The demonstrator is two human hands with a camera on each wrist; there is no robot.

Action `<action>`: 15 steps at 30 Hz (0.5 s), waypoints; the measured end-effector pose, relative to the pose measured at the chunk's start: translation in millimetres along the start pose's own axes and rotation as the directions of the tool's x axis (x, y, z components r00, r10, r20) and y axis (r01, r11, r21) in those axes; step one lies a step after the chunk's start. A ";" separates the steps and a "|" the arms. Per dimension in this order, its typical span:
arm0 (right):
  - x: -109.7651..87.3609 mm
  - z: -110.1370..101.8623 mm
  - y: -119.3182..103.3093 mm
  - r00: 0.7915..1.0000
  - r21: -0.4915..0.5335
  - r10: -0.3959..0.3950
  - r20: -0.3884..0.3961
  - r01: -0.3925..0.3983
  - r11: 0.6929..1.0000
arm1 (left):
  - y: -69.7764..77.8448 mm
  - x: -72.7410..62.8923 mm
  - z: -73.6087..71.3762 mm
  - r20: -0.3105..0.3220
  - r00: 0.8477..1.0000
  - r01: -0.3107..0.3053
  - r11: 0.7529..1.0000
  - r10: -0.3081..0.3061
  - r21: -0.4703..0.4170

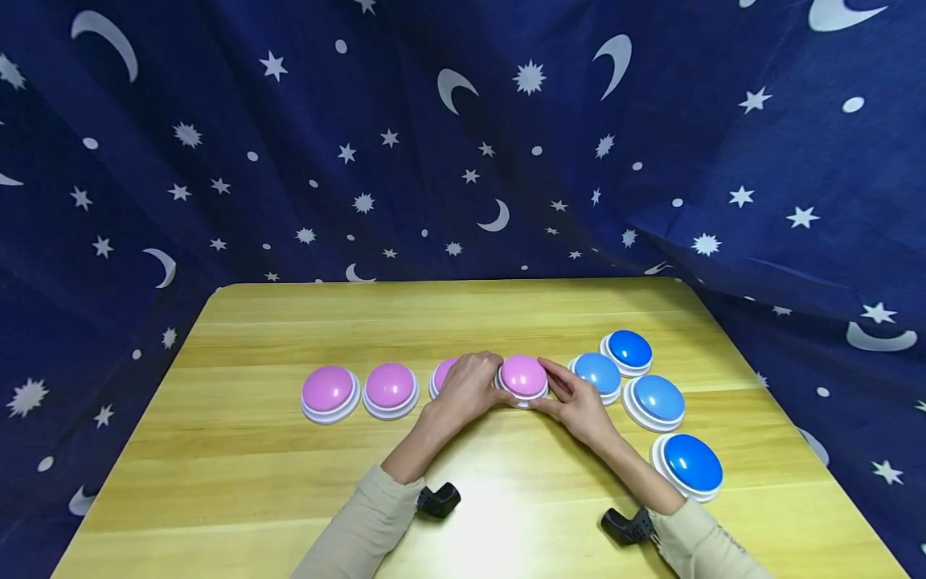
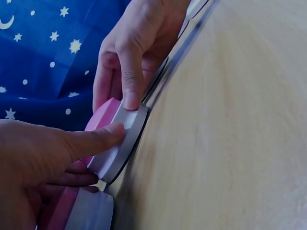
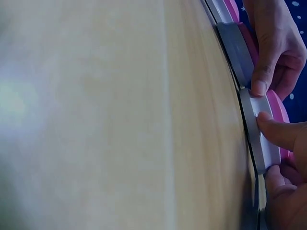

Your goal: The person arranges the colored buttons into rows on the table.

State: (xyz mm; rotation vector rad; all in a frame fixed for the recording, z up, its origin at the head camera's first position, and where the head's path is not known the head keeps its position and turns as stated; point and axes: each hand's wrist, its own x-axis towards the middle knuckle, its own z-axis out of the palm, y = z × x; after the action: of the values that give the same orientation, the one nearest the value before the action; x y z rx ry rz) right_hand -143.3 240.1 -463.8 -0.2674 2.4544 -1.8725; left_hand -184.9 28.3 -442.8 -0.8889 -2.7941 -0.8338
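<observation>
A pink dome push button [image 1: 524,375] with a white round base sits at the right end of a row of pink buttons. My left hand [image 1: 469,390] grips its left side, and my right hand [image 1: 584,408] grips its right side. In the left wrist view, both thumbs press the front of the white base [image 2: 128,139], fingers behind. The right wrist view shows the same base [image 3: 254,132] standing against the neighbouring pink button [image 3: 236,50]. That neighbour [image 1: 443,375] is partly hidden by my left hand in the head view.
Two more pink buttons [image 1: 329,389] [image 1: 391,386] continue the row leftward. On the right stand several blue buttons: a light one [image 1: 597,373] beside my right hand, a darker one [image 1: 631,349] behind, another light one [image 1: 659,397], and a dark one [image 1: 694,463] nearest. A starry curtain [image 1: 405,161] hangs behind the wooden table [image 1: 253,482].
</observation>
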 end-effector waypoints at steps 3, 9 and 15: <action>0.5 0.4 0.2 1.000 0.008 0.002 0.003 -0.002 1.000 | 0.9 0.3 -1.1 0.009 1.000 -0.001 1.000 0.001 0.013; -0.8 1.8 -1.1 1.000 0.008 0.012 -0.005 -0.012 1.000 | 1.6 1.0 -2.8 0.045 0.999 0.009 0.999 -0.011 0.045; -2.6 3.3 -1.9 1.000 -0.012 0.013 -0.018 -0.013 1.000 | -0.4 1.9 -3.9 0.062 0.998 0.003 0.998 -0.007 0.066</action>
State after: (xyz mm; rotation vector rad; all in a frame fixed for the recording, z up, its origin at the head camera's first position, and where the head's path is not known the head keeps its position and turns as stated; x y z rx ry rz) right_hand -140.1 236.9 -463.1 -0.2351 2.4740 -1.8633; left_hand -187.0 26.9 -439.2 -0.9129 -2.8597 -0.7222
